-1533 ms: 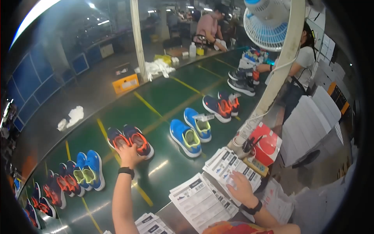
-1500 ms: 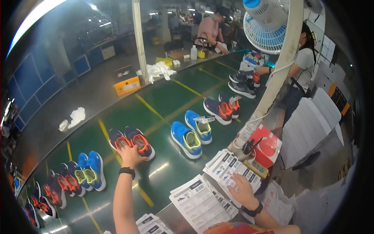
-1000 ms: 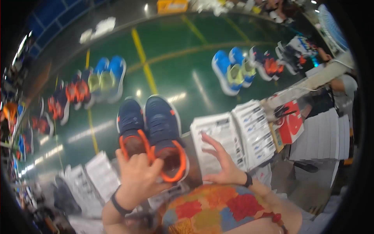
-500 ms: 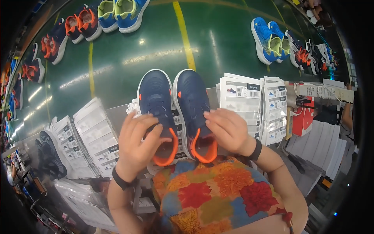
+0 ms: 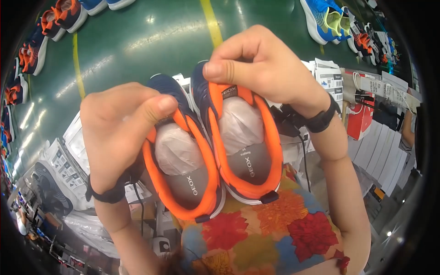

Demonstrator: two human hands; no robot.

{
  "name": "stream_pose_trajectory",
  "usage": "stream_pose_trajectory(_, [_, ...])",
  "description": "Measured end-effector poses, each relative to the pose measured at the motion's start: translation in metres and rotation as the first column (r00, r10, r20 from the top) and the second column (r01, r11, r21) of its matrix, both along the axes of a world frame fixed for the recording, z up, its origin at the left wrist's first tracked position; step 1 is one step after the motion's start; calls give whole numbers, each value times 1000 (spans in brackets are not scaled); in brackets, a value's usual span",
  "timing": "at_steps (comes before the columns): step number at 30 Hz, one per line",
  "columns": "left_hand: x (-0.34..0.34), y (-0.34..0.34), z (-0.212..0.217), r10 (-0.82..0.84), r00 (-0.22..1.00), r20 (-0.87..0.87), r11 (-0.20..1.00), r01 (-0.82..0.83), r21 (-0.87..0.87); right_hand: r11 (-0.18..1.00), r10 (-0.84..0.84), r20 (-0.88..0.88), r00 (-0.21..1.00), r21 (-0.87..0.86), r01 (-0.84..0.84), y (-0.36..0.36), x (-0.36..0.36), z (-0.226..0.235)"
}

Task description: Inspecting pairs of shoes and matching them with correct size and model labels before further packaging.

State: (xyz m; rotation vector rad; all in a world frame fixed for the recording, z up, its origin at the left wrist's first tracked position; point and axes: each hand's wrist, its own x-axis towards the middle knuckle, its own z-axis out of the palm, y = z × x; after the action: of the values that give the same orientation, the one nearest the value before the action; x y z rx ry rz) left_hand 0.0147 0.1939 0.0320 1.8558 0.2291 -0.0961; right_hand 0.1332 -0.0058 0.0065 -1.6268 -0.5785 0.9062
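Note:
Two navy sneakers with orange linings are held close to me, side by side, their openings facing up and heels toward me. My left hand (image 5: 119, 133) is closed at the tongue of the left sneaker (image 5: 188, 188), thumb on top. Thumb and bent fingers of my right hand (image 5: 270, 68) pinch the tongue of the right sneaker (image 5: 250, 167). Crumpled white paper fills the front of each opening, and grey insoles show behind it. My hands partly hide the toes and uppers. A black band sits on each wrist.
Beyond lies a glossy green surface (image 5: 151, 50) with yellow lines. Orange-lined sneakers (image 5: 71, 13) line its left side; blue-and-lime sneakers (image 5: 323, 20) stand far right. Label sheets (image 5: 330, 80), a red box (image 5: 360, 114) and grey-white stacks (image 5: 378, 151) are at right. A dark shoe (image 5: 52, 188) is at left.
The sneakers came off the green surface's near edge, closer to me, and tilted so their insides show. Both hands moved from beside the openings to the tongues.

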Motion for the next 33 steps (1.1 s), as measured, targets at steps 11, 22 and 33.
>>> stream_pose_trajectory(11, [-23,-19,-8,-50,960,277,904,-74,420,996,-76,418,905,-12,89,-17,-37,1])
stream_pose_trajectory(22, [-93,-42,-31,-171,985,0,750,130,649,982,116,661,741,-187,13,-77,-107,-26])
stream_pose_trajectory(33, [-7,-82,122,476,844,246,871,-491,-1,659,-724,277,632,547,516,-81,-68,99])
